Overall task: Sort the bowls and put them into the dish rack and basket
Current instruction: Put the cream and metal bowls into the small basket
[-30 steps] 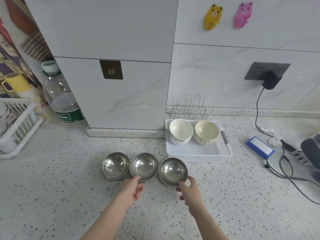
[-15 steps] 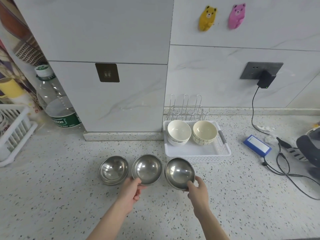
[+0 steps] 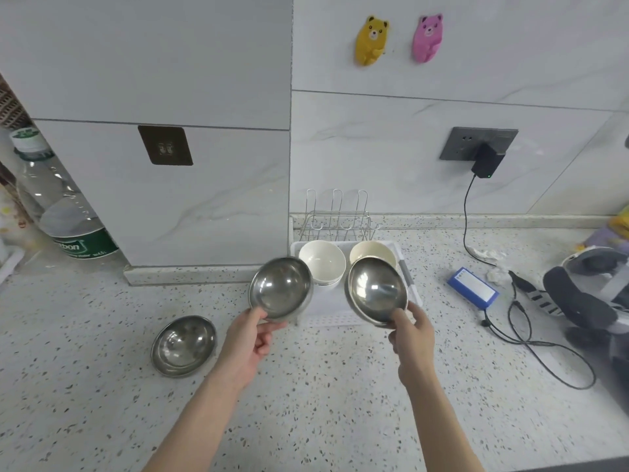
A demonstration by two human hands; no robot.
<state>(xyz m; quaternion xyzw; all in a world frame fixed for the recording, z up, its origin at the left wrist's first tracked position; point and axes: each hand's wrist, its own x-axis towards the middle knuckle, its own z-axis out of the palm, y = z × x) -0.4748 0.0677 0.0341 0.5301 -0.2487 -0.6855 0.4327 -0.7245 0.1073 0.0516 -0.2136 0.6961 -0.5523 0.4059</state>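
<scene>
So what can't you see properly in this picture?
- White basket, head view: mostly hidden behind the two steel bowls held by the left hand and right hand.
- Cream bowl: lower part covered by the right-hand steel bowl.
- Bottle label: text partly cut off.

Steel bowls: the one you hold in your left hand, the one in your right and the one on the counter are all shiny silver.
Ceramic bowls: one white, one cream.
Basket: white.
Counter: pale grey, speckled dark.
Wall tiles: white with faint grey veins.
Bear hooks: one yellow, one pink.
Bottle: clear, with a green label and white lettering.
Charger: black, black cable.
Box: blue, white label.
</scene>
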